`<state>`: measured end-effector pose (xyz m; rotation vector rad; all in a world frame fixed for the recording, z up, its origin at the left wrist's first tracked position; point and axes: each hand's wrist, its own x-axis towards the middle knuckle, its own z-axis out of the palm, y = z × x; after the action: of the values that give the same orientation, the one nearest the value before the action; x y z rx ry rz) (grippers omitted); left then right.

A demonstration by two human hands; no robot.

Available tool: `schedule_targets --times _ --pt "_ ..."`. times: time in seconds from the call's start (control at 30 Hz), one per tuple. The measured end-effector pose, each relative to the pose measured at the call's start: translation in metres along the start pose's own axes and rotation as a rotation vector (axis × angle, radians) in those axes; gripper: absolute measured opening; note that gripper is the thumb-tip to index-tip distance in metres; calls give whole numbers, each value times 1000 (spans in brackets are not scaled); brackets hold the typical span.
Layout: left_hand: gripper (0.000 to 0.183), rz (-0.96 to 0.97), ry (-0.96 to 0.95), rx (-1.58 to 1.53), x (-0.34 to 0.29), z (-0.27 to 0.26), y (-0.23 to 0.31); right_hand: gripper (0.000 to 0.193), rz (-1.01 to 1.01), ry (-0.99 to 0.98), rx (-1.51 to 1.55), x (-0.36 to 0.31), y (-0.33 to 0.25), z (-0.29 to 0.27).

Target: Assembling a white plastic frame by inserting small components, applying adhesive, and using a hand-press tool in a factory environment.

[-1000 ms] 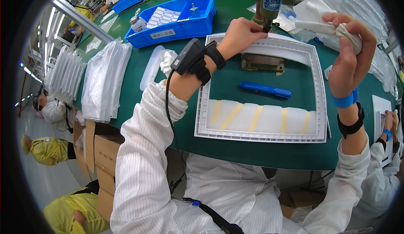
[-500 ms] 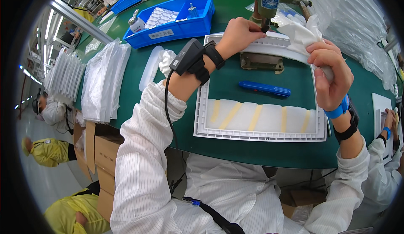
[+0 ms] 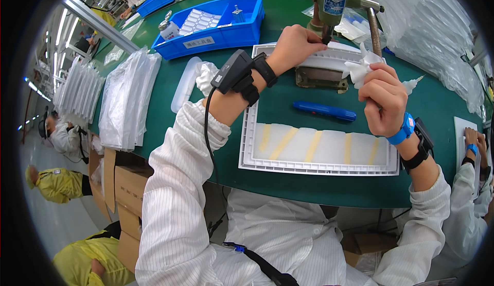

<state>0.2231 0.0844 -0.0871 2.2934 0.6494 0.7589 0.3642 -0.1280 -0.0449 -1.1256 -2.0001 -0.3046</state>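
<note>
A white rectangular plastic frame (image 3: pixel 319 166) lies on the green table, its far bar over the metal block under a green hand press (image 3: pixel 332 9). My left hand (image 3: pixel 296 48) is at that far bar, thumb and fingertips pinched together right beside the press tip. What they hold, if anything, is hidden. My right hand (image 3: pixel 383 99) is closed on a crumpled white cloth (image 3: pixel 363 67), above the frame's far right corner. Inside the frame lie a blue pen-shaped tool (image 3: pixel 324 111) and a white sheet (image 3: pixel 329 144) with yellow strips.
A blue bin (image 3: pixel 226 33) with a bottle and labels stands at the back left. Bagged white parts (image 3: pixel 126 98) are stacked at left, beside a clear tray (image 3: pixel 185 84) with crumpled tissue. Plastic bags (image 3: pixel 427 33) heap up at far right. Another person's hands (image 3: pixel 476 139) work at the right edge.
My right hand has moved left and nearer to me, its fingers curled tighter round the cloth, which came along. My left hand stays almost where it was, by the press tip.
</note>
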Motion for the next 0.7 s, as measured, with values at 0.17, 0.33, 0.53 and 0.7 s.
schedule_targets --times 0.17,0.33,0.53,0.7 --pt "35 -3 -5 -5 -1 -2 0 11 -8 -69 15 -1 3 3" --pt "33 -15 -3 -6 -1 0 2 10 -29 -117 -9 -4 8 9" --pt "33 16 12 2 -2 0 -3 10 -62 -151 -56 -5 11 15" --pt "32 12 10 -2 0 1 -1 9 -65 -159 -73 -5 11 13"
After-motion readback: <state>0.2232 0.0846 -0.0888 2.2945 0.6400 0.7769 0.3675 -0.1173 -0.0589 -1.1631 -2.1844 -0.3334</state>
